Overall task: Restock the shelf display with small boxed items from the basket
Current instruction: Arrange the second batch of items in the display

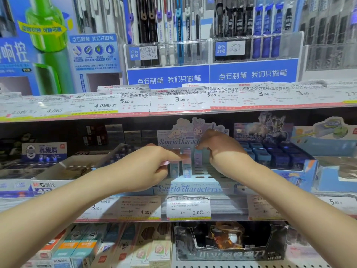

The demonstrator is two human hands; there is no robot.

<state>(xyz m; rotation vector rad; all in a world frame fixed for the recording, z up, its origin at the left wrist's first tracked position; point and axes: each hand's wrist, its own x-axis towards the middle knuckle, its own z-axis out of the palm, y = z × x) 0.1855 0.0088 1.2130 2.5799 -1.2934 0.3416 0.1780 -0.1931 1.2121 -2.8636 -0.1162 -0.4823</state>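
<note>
Both arms are in over the middle shelf, working at the pale blue cardboard Sanrio display tray (190, 187) with its slotted floor. The left hand (146, 167) has its grip pinched on a small pink-and-blue boxed item (167, 163), only a sliver of it showing past the fingertips, right beside the row already standing. Three upright pastel boxes (187, 165) sit at the back left of the tray, close together. The right hand (216, 146) reaches deeper, fingers curled down over the tops of that row; whether its grip holds anything, I cannot tell. Most slots at the front and right look bare, so I'd say the restock is early. No basket in view.

The risk here: those tall, narrow boxes stand close, and a nudge from either hand could topple the row like dominoes. The new box may also miss its slot and lean, since the hands block the view. The cartoon backing card (195, 130) behind could bend under the right wrist.
</note>
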